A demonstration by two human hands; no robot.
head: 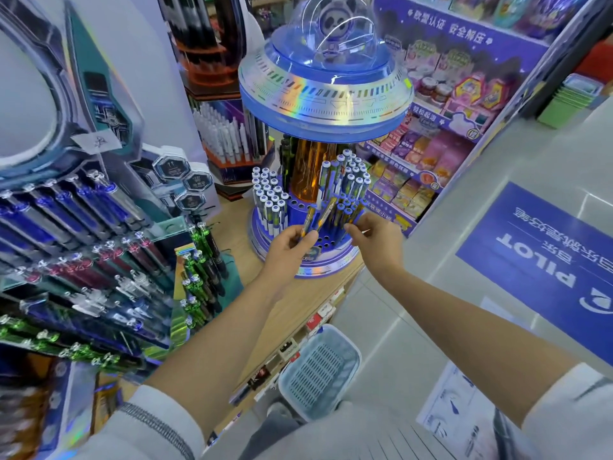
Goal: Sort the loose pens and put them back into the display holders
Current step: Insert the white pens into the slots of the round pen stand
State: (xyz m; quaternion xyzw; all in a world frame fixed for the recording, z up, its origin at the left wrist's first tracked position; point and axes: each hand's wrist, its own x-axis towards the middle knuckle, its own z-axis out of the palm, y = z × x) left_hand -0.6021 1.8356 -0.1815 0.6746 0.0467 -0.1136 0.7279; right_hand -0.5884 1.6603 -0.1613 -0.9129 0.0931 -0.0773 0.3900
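Left hand (289, 248) pinches two orange pens (315, 216), fanned so I can pick one; right hand's (378, 235) beside them at the holder (335, 257), grip unclear honestly.

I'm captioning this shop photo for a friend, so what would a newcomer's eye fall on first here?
The flying-saucer pen display at top centre grabs attention first, with its holographic rim and a panda figure under the clear dome. Just below, the left grip holds two amber pens at the blue holder base. On the floor at right lies a blue PILOT sign.
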